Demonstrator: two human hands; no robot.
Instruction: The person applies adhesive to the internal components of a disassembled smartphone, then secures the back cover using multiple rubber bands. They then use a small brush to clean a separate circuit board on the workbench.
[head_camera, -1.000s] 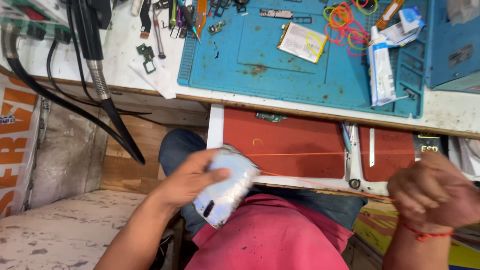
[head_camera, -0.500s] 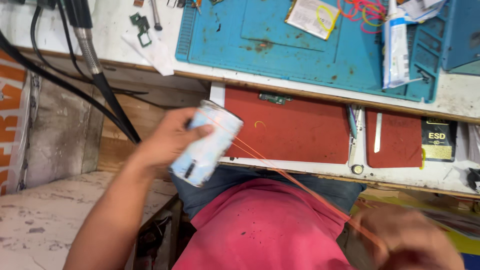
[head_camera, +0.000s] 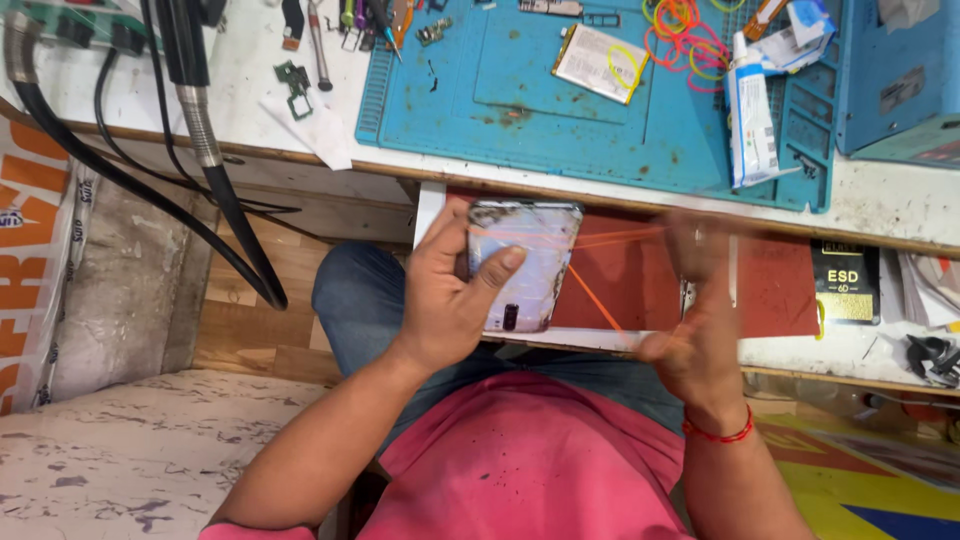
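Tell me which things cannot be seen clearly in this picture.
- Right hand: motion-blurred in the head view, grip unclear.
- Orange rubber band: a thin streak; its ends cannot be traced.
- Phone: partly covered by left hand fingers.
- Green circuit board: cut off by top edge.

I see the phone in my left hand, held over the open drawer below the bench edge. My right hand is right of it, blurred, a rubber band stretched between hand and phone. Behind on the bench lies the mat; on it a tube, loose bands left of the tube. A hose hangs off the bench, far left.
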